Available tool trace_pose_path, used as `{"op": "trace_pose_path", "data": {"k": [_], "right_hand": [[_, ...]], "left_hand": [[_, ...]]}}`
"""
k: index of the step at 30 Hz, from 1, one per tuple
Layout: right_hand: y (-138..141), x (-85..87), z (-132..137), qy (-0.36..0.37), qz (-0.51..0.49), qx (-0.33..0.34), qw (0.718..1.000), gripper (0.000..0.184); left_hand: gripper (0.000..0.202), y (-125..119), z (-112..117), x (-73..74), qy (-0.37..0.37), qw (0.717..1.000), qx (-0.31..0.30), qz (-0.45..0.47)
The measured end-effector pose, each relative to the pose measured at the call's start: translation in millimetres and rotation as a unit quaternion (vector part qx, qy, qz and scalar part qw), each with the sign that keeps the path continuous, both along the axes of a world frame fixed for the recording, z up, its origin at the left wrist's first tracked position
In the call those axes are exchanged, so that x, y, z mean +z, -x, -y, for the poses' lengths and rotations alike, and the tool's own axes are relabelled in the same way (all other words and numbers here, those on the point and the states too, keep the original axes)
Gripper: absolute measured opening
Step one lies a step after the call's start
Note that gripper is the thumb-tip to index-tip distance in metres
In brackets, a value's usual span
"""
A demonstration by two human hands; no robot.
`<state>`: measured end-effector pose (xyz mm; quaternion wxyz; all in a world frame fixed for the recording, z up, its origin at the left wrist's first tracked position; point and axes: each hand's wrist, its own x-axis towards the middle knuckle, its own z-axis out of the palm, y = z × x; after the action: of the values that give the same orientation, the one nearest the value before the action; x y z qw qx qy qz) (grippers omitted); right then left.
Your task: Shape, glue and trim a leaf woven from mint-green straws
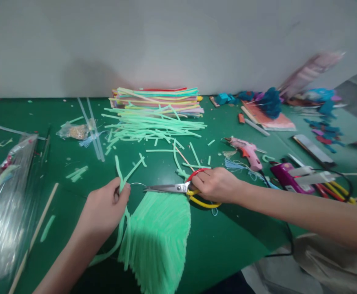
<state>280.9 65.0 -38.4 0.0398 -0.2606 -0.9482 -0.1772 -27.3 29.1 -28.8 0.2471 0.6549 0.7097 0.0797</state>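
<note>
My left hand (105,206) is closed in a pinch on a green pipe cleaner strand (120,173) at the top edge of a fan-shaped bundle of green pipe cleaners (158,234) that lies on the green table (233,241). My right hand (216,184) grips the red and yellow handles of a pair of scissors (178,188). The closed blades point left toward my left hand, just above the bundle.
Loose green strands (154,128) lie scattered behind, in front of a stack of coloured pipe cleaners (158,100) by the wall. A pink glue gun (247,151), a purple glue gun (288,176), blue craft pieces and a cable sit at right. Clear plastic bags (7,208) lie at left.
</note>
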Motion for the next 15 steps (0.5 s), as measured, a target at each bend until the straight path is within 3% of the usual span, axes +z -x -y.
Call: {"op": "trace_pose_path", "data": {"k": [4,7,11,15], "right_hand": [[-5,8.7,3,0.010,0.015,-0.028,0.999,0.031],[-11,22.0,7,0.035,0.047,-0.134,0.989,0.031],[-19,31.0,12,0.060,0.070,-0.280,0.956,0.043],[-31,26.2,12,0.055,0.062,-0.287,0.954,0.046]], "left_hand": [[0.035,2,1,-0.7,-0.008,1.000,0.002,0.007],[0.036,3,1,-2.7,-0.017,1.000,0.003,0.015],[0.038,3,0,-5.3,-0.038,0.999,0.010,0.029],[0.038,1,2,-4.5,-0.063,0.997,0.012,0.051]]}}
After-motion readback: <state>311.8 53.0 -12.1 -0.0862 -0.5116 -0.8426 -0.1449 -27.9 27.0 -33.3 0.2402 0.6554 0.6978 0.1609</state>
